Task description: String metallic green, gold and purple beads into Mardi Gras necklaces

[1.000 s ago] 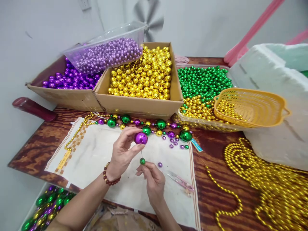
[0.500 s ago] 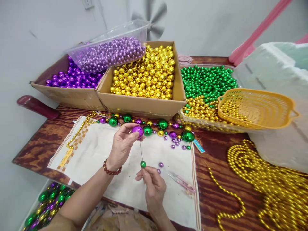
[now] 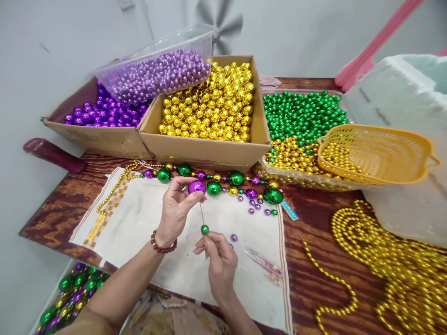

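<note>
At the left of the white cloth (image 3: pixel 138 223) on the brown wood-grained counter (image 3: pixel 307 279), a thin chain of small gold beads (image 3: pixel 113 195) lies well apart from your work; leave it there so nothing snags.

Your left hand (image 3: pixel 174 211) is raised over the cloth, thumb and fingers gripping the large, round, shiny purple ball (image 3: pixel 197 187). Hold it firmly enough that it can't roll, without covering the spot where the thin, dark, straight line (image 3: pixel 202 214) meets it. Whether that line is needle, wire or taut thread is too fine to tell, so treat it as something that could bend or prick.

Down that line sits the small, round, shiny green bead (image 3: pixel 205 229), just below the ball and apart from it. Your right hand (image 3: pixel 221 265) has its fingers pinched at the bead's underside; whether they grip the line too is hidden. Best to line up both hands so the line runs straight through, and press gently along it, never sideways.

Right of the bead, mind the loose light-purple beads (image 3: pixel 233 237) and the pink-handled metal snips (image 3: pixel 265 263): your wrist could knock either.
</note>
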A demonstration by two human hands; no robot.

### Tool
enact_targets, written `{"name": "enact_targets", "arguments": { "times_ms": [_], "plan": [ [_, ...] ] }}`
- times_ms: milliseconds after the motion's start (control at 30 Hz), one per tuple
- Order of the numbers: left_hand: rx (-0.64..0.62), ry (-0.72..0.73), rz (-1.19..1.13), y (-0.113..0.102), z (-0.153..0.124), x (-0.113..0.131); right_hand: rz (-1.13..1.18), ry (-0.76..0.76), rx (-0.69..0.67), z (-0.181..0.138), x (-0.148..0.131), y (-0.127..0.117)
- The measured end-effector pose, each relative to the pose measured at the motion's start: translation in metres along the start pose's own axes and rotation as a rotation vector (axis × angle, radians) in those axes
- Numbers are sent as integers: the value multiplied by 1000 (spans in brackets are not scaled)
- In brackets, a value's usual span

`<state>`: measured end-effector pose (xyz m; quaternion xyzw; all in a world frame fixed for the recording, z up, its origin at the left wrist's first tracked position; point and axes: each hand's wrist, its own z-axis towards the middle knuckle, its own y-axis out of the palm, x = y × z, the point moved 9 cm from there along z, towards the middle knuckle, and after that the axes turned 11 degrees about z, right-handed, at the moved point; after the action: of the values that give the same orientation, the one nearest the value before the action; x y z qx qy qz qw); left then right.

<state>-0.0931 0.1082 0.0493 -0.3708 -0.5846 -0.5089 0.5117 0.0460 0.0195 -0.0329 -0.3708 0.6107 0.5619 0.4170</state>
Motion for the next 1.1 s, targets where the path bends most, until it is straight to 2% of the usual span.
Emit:
{"name": "enact_targets", "arguments": {
  "times_ms": [233, 367, 467, 667, 867, 1100],
  "plan": [
    [46, 5, 1, -5, 12, 8, -47, -54, -58, -6, 0, 4],
    [56, 75, 97, -5, 5, 6, -103, -80, -92, -10, 0, 8],
    [41, 74, 108, -2, -2, 1, -91, -82, -94, -8, 0, 10],
    [-13, 14, -23, -1, -3, -3, -84, -88, -127, -10, 3, 7],
    [-156, -28, -106, 11, -3, -5, -14, -43, -95, -12, 6, 5],
    [-243, 45, -106, 13, -8, 8, -11, -54, -109, -10, 17, 4]
  ]
}}
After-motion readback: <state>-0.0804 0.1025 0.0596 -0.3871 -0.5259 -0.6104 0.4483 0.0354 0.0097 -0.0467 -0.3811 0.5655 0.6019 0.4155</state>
